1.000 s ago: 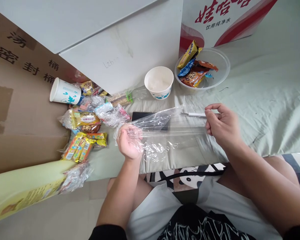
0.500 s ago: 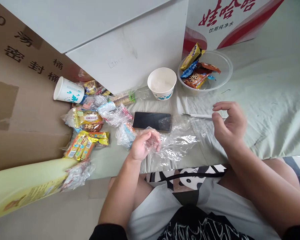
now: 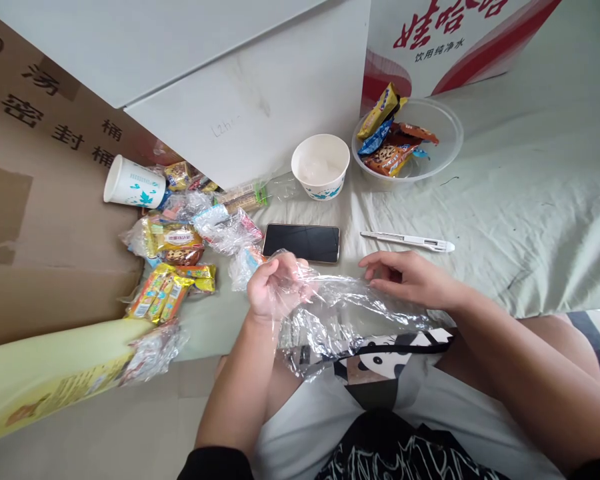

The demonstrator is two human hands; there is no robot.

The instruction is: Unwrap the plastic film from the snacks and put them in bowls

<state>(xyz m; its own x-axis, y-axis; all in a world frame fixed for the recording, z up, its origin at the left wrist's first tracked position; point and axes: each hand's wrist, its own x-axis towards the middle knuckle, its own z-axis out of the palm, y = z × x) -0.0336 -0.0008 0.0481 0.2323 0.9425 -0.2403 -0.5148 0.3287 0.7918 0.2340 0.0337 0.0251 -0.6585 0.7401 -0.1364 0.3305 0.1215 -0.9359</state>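
Observation:
A crumpled sheet of clear plastic film (image 3: 325, 327) hangs in front of me above the cloth's near edge. My left hand (image 3: 280, 287) has its fingers curled in the film, which wraps over them and the palm. Just right of it, my right hand (image 3: 405, 277) reaches in with bent fingers apart, its fingertips by the film's upper edge; whether they touch it I cannot tell. A dark phone (image 3: 301, 243) lies flat beyond my left fingers. Past my right hand rests a white, slim craft knife (image 3: 407, 241).
Wrapped snacks (image 3: 177, 237) are piled at left beside a tipped paper cup (image 3: 135, 183). A paper bowl (image 3: 321, 167) stands behind the phone, next to a clear plastic bowl (image 3: 453, 140) holding snack packets. Cardboard (image 3: 55, 220) and white boxes (image 3: 260, 100) border the far side.
My right hand has come down and left from over the knife to the film, uncovering the knife's handle. The film has been raised off the cloth and drawn toward me by my left hand.

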